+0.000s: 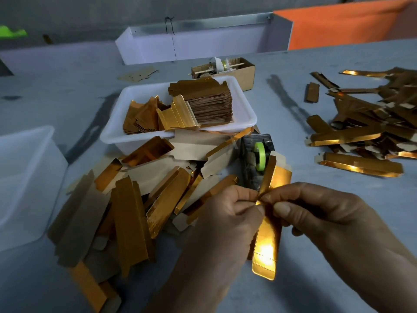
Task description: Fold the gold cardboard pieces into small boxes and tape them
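A long gold cardboard piece [267,240] stands nearly upright in front of me, held above the grey table [293,290]. My left hand [228,213] and my right hand [316,211] both pinch it at its middle, fingertips meeting there. Its upper end, partly folded, rises in front of a black tape dispenser [259,159] that carries a green tape roll [260,158]. The piece's lower end hangs free and catches a bright glare.
A loose heap of gold pieces [140,199] lies to the left. A white tray [243,116] behind it holds a stack of flat blanks. Folded gold boxes [365,136] are scattered at right. A translucent bin [24,184] stands far left, a small cardboard box [246,73] behind.
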